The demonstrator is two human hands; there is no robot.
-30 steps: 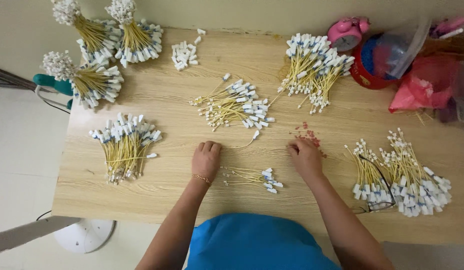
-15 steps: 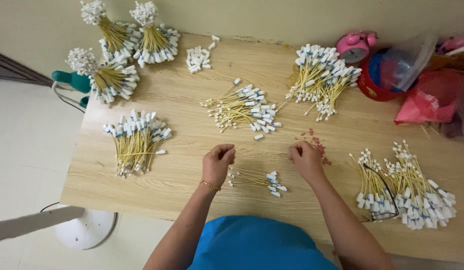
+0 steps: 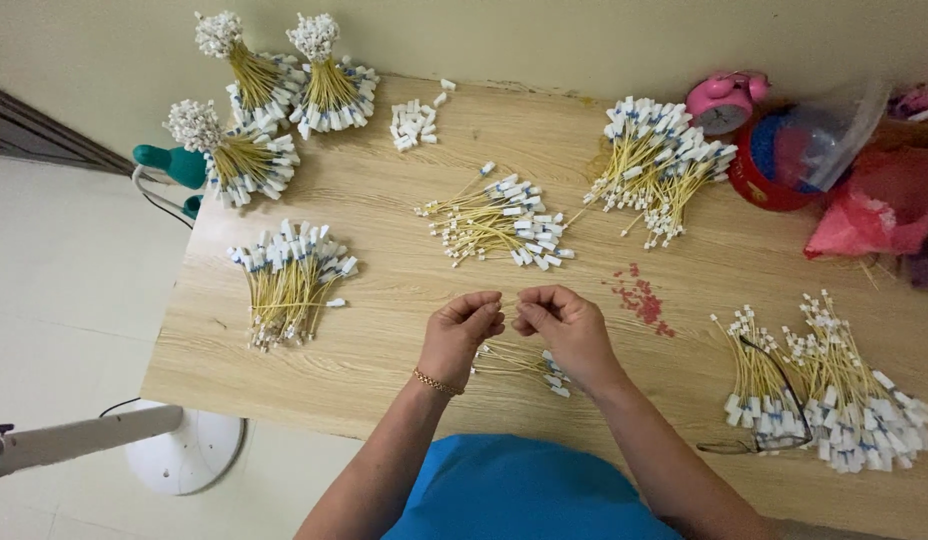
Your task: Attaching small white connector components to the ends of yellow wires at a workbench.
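Left hand (image 3: pixel 462 325) and right hand (image 3: pixel 562 322) raised just above the worktop (image 3: pixel 384 350), fingertips nearly meeting at centre. Both hands closed in a pinch on a thin yellow wire (image 3: pixel 508 301) stretched between them; the wire itself barely visible. Gold bracelet (image 3: pixel 437 382) on the left wrist.

Directly below the hands, on the worktop: small loose bunch of wires (image 3: pixel 519 361) with white end plugs, partly hidden by the right hand. Just right of the right hand: scatter of small red bits (image 3: pixel 641 298).

Further piles of yellow wires with white plugs:
- centre pile (image 3: pixel 499 224), beyond the hands
- left pile (image 3: pixel 289 280)
- far-right pile (image 3: pixel 824 385), near the front edge
- back-right pile (image 3: pixel 659 165)
- three tied bundles (image 3: pixel 259 100) standing at the back-left corner

Heap of loose white plugs (image 3: pixel 414 122) at the back edge. Pink alarm clock (image 3: pixel 724 100), red round container (image 3: pixel 769 165) and red plastic bag (image 3: pixel 869 215) at the back-right corner.
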